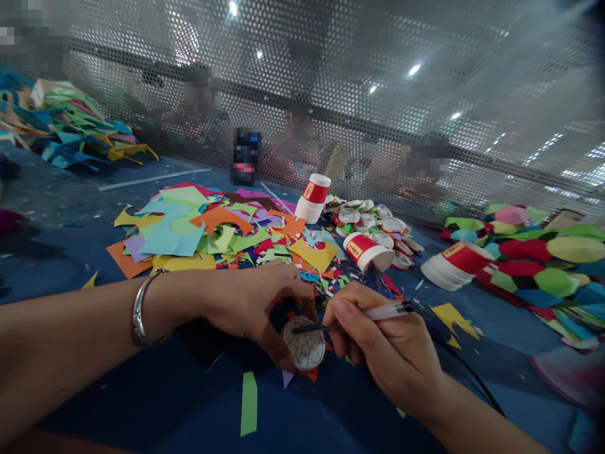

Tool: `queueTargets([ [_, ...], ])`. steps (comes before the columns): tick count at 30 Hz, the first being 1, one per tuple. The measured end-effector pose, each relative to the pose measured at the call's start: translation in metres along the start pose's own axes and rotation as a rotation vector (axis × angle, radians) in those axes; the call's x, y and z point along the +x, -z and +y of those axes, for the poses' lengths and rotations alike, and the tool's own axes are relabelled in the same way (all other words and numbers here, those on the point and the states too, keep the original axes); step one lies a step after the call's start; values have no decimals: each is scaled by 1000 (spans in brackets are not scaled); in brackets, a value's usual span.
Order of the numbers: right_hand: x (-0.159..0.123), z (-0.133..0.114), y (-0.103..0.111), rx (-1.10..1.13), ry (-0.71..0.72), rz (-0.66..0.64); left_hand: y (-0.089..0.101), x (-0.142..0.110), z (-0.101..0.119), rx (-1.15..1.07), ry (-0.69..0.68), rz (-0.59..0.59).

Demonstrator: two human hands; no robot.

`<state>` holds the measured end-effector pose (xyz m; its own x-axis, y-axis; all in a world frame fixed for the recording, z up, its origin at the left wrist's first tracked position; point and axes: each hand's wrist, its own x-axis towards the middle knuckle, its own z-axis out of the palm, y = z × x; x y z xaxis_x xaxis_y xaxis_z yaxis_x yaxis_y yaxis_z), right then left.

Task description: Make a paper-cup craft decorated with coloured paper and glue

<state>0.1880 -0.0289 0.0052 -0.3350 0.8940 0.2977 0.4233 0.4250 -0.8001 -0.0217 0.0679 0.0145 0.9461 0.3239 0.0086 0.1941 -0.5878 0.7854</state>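
Note:
My left hand (253, 299) is closed around a round white paper-cup bottom (308, 352), thumb and fingers at its rim. Black lines divide its pale face into irregular cells. In my right hand (382, 337) is a pen (385, 311) with a clear barrel and a black end. Its dark tip points left and lies over the upper part of the white face; whether it touches cannot be made out. Just beyond both hands lies a heap of coloured paper scraps (179, 233).
Red-and-white paper cups stand or lie beyond: a stack (314, 197), a tipped cup (366, 252) and another stack (456, 265). Behind is a pile of white round pieces (350, 216). A green paper strip (249, 403) lies in front. A perforated metal screen (265, 107) bounds the back.

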Motion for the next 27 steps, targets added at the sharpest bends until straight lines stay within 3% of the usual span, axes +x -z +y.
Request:
queueTargets([
  [9, -1, -1, 1, 41, -33, -29, 2, 0, 6, 75, 66, -26],
  [27, 2, 0, 10, 99, -61, -30, -1, 1, 2, 72, 25, 4],
])
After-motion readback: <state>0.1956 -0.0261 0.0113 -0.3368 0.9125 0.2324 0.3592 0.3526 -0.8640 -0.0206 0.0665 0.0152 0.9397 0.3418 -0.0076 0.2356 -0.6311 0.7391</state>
